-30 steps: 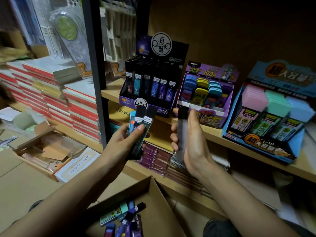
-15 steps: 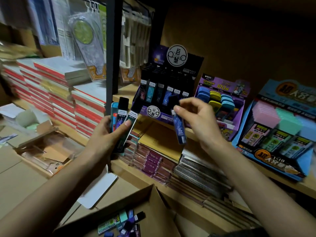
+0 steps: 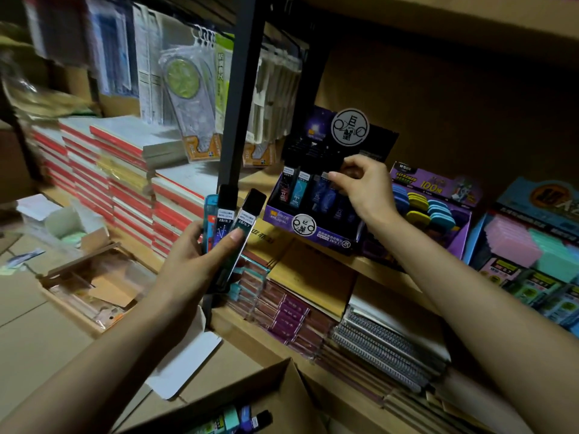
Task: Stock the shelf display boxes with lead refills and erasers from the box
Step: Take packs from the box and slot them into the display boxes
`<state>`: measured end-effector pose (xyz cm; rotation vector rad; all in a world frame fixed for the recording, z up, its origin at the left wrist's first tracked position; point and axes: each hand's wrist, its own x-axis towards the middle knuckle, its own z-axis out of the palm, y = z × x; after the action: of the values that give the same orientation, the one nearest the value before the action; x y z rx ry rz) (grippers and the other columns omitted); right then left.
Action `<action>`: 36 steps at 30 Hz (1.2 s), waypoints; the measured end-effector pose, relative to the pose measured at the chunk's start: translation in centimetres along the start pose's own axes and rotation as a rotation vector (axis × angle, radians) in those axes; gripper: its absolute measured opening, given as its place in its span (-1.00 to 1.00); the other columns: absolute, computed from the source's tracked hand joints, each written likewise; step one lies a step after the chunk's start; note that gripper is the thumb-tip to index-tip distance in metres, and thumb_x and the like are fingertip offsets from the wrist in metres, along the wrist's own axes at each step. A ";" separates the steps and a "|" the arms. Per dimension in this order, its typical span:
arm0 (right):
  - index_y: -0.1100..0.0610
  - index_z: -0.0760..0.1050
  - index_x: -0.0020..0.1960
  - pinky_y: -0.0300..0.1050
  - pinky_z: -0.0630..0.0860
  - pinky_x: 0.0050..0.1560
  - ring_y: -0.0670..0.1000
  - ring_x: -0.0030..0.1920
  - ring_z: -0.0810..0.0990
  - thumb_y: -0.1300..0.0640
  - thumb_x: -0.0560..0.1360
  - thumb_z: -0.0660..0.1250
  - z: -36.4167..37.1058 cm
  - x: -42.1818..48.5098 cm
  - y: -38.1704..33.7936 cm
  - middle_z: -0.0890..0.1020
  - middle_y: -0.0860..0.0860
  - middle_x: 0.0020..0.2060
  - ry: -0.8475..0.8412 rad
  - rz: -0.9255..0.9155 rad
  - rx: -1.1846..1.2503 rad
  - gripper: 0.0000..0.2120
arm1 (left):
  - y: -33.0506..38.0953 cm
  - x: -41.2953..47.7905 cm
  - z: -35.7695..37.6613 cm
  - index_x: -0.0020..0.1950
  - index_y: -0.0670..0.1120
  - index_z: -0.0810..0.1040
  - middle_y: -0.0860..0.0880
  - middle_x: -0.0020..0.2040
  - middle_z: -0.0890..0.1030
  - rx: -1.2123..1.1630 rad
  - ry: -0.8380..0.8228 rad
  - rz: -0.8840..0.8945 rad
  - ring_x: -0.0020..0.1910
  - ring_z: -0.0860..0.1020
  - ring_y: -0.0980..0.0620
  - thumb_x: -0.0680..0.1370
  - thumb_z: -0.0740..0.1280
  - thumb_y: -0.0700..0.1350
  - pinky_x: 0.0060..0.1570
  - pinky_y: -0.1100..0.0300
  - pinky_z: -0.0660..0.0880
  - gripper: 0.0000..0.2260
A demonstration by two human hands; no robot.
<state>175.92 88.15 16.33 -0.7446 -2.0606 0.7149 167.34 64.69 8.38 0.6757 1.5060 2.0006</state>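
Note:
My left hand (image 3: 191, 261) grips a fan of three lead refill cases (image 3: 233, 220), held upright left of the shelf post. My right hand (image 3: 366, 189) reaches into the purple-and-black lead refill display box (image 3: 313, 227) on the shelf and pinches the top of a blue refill case (image 3: 324, 191) standing in the front row. Other refills stand in rows behind it. At the bottom edge an open cardboard box (image 3: 282, 383) holds several more refill cases (image 3: 238, 418).
To the right stand a purple eraser display box (image 3: 438, 208) and a blue display box (image 3: 532, 245) with pastel erasers. A black shelf post (image 3: 241, 120) rises between my hands. Notebooks stack at left and on the lower shelf. A carton of scraps (image 3: 91, 286) lies on the floor.
My right hand carried the blue refill case up from below the shelf edge into the display box's front row. The left hand kept its cases and stayed almost still. The view moved closer.

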 end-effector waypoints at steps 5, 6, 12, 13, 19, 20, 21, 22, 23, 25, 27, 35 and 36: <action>0.15 0.59 0.04 0.00 0.59 0.02 0.03 -0.09 0.64 0.19 0.43 0.44 0.8 0.5 -0.3 0.65 0.06 -0.14 -0.047 -0.012 -0.004 -0.81 | -0.1 0.2 -0.3 0.27 -0.08 0.41 -0.07 -0.04 0.59 -0.016 0.036 -0.007 -0.31 0.64 0.16 0.40 0.34 0.02 -0.45 0.35 0.50 -0.53; 0.15 0.59 0.05 -0.04 0.60 -0.03 0.02 -0.13 0.64 0.20 0.43 0.44 0.9 0.7 -0.3 0.66 0.06 -0.15 -0.036 -0.002 0.000 -0.80 | -0.1 0.2 -0.3 0.27 -0.07 0.41 -0.08 -0.02 0.59 -0.013 0.039 -0.008 -0.28 0.64 0.13 0.40 0.34 0.03 -0.43 0.33 0.50 -0.53; 0.24 0.56 0.07 -0.02 0.63 -0.08 0.11 -0.14 0.66 0.26 0.43 0.43 2.1 1.6 0.3 0.64 0.17 -0.06 -0.076 0.223 0.020 -0.78 | -0.3 0.1 0.0 0.22 -0.03 0.43 -0.10 0.00 0.60 -0.017 0.009 -0.032 -0.23 0.66 0.09 0.32 0.36 0.09 -0.36 0.22 0.56 -0.50; 0.25 0.56 0.07 -0.02 0.63 -0.08 0.11 -0.15 0.66 0.25 0.43 0.44 2.2 1.6 0.4 0.64 0.16 -0.06 -0.060 0.240 0.024 -0.77 | -0.4 0.1 0.0 0.22 -0.04 0.43 -0.11 -0.01 0.60 -0.020 0.008 -0.030 -0.25 0.66 0.10 0.33 0.36 0.09 -0.36 0.23 0.56 -0.49; 0.36 0.56 -0.14 -0.15 0.60 -0.29 0.10 -0.28 0.66 0.16 0.47 0.41 1.5 1.8 -0.9 0.67 0.24 -0.23 -0.202 0.207 -0.232 -0.77 | -0.7 0.0 0.1 0.23 -0.04 0.42 -0.10 -0.02 0.60 -0.018 -0.015 -0.034 -0.28 0.65 0.13 0.31 0.37 0.10 -0.38 0.27 0.54 -0.47; 0.38 0.57 -0.12 -0.09 0.63 -0.24 0.13 -0.27 0.67 0.13 0.48 0.40 1.2 1.6 -1.3 0.67 0.25 -0.26 -0.250 0.224 -0.295 -0.73 | -0.8 -0.1 0.2 0.22 -0.03 0.42 -0.11 -0.01 0.60 -0.019 -0.021 -0.038 -0.28 0.65 0.12 0.30 0.37 0.10 -0.37 0.26 0.54 -0.48; 0.38 0.57 -0.11 -0.03 0.64 -0.19 0.14 -0.26 0.68 0.10 0.49 0.39 1.0 1.3 -1.7 0.67 0.24 -0.27 -0.271 0.230 -0.339 -0.71 | -0.8 -0.2 0.2 0.21 -0.03 0.43 -0.11 -0.01 0.61 -0.021 -0.030 -0.044 -0.27 0.66 0.10 0.29 0.37 0.11 -0.36 0.24 0.55 -0.48; 0.36 0.57 -0.11 -0.01 0.65 -0.17 0.13 -0.26 0.68 0.09 0.50 0.37 0.7 0.7 -2.1 0.67 0.23 -0.26 -0.268 0.218 -0.362 -0.71 | -0.8 -0.2 0.3 0.20 -0.03 0.43 -0.11 0.00 0.61 -0.023 -0.039 -0.050 -0.24 0.66 0.08 0.29 0.37 0.11 -0.33 0.20 0.56 -0.48; 0.33 0.58 -0.11 -0.04 0.65 -0.18 0.10 -0.26 0.68 0.09 0.52 0.35 0.4 -0.1 -2.5 0.67 0.21 -0.26 -0.261 0.192 -0.344 -0.73 | -0.9 -0.3 0.3 0.19 -0.02 0.43 -0.11 0.02 0.61 -0.023 -0.048 -0.053 -0.21 0.66 0.05 0.28 0.37 0.12 -0.29 0.16 0.57 -0.48; 0.26 0.58 -0.08 -0.16 0.63 -0.23 0.02 -0.26 0.67 0.09 0.55 0.29 -0.1 -2.7 -3.5 0.67 0.17 -0.23 -0.314 0.143 -0.122 -0.78 | -0.9 -0.4 0.5 0.19 0.00 0.43 -0.10 0.05 0.60 -0.011 -0.065 -0.052 -0.11 0.66 0.00 0.26 0.38 0.15 -0.20 0.10 0.59 -0.46; 0.20 0.57 -0.07 -0.23 0.60 -0.29 -0.04 -0.28 0.66 0.07 0.56 0.27 -0.2 -6.0 -4.2 0.66 0.09 -0.25 -0.423 0.189 0.259 -0.79 | -0.9 -0.4 0.8 0.21 0.00 0.43 -0.10 0.07 0.60 -0.003 -0.087 -0.041 -0.06 0.65 -0.02 0.25 0.39 0.16 -0.14 0.07 0.60 -0.43; 0.20 0.55 -0.06 -0.37 0.44 -0.45 -0.16 -0.39 0.60 0.19 0.50 0.34 1.3 -10.4 -3.7 0.65 -0.01 -0.30 -0.466 0.387 0.631 -0.93 | -1.7 -0.2 2.6 0.22 0.01 0.45 -0.09 0.02 0.64 0.014 -0.179 -0.057 -0.10 0.67 0.02 0.36 0.34 0.13 -0.18 0.11 0.63 -0.53; 0.18 0.54 -0.09 -0.36 0.44 -0.47 -0.16 -0.40 0.60 0.21 0.50 0.34 1.1 -10.3 -3.6 0.65 -0.01 -0.31 -0.467 0.396 0.649 -0.96 | -1.9 -0.2 2.8 0.19 0.02 0.46 -0.08 -0.04 0.66 0.018 -0.177 -0.056 -0.14 0.67 0.05 0.38 0.30 0.18 -0.21 0.12 0.63 -0.56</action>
<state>179.17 78.17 13.20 -0.6395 -1.8897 1.8151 169.63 66.95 7.19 0.7867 1.4239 1.8363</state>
